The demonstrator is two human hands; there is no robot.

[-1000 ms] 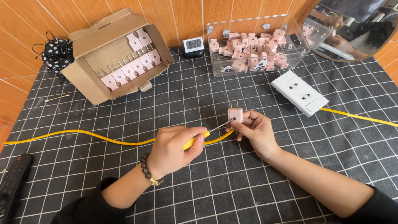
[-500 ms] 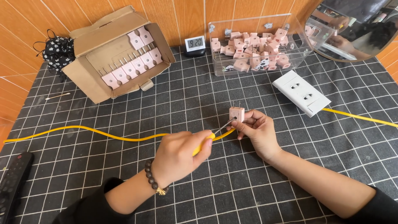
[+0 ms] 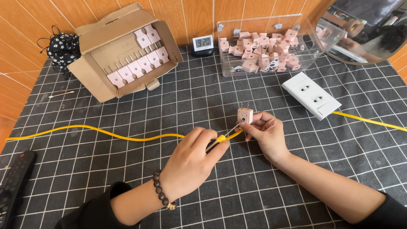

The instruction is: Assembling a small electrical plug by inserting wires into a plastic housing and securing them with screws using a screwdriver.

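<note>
Head view: pink plug [image 3: 245, 115] prongs-up

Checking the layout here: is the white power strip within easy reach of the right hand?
Probably yes: the right hand holds a pink plug, but the white power strip lies just beyond it with bare mat between.

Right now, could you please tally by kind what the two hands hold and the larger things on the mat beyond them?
pink plug, in the right hand: 1
screwdriver, in the left hand: 1
cardboard box: 1
clear bin: 1
white socket strip: 1
digital clock: 1
Total: 6
</note>
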